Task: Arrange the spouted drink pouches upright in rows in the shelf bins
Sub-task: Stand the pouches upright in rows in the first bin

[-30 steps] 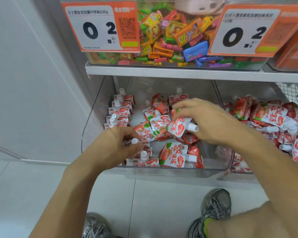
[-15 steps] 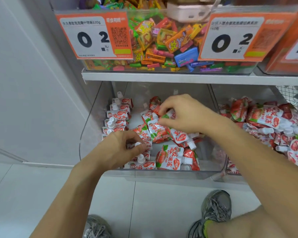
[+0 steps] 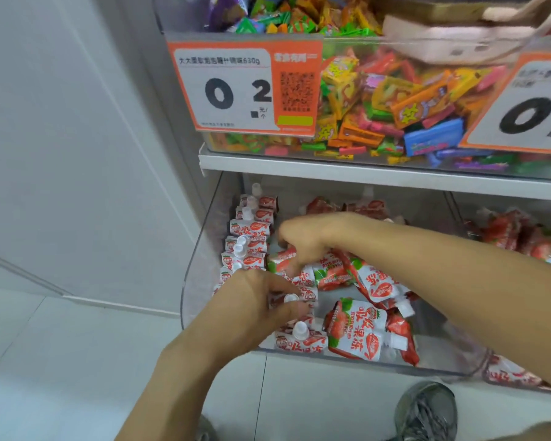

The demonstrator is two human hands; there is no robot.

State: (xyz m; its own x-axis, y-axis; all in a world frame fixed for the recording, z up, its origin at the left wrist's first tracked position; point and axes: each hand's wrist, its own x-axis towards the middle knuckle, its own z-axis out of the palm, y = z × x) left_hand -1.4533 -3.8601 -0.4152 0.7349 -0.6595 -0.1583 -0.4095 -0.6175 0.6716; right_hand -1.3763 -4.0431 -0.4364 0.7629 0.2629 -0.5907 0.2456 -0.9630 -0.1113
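Right hand (image 3: 303,240) fingers now curl round a pouch (image 3: 282,257) near the bin's left wall, beside the upright row (image 3: 248,237); a second ago that hand held a pouch mid-bin, spout sideways. Left hand (image 3: 255,308) still pinches a pouch cap (image 3: 290,298) at the row's front end, steadying it. Looks like the row is getting its next pouch, but loose pouches (image 3: 357,329) still lie flat from mid-bin (image 3: 201,237) to its front-right corner, so plenty left.
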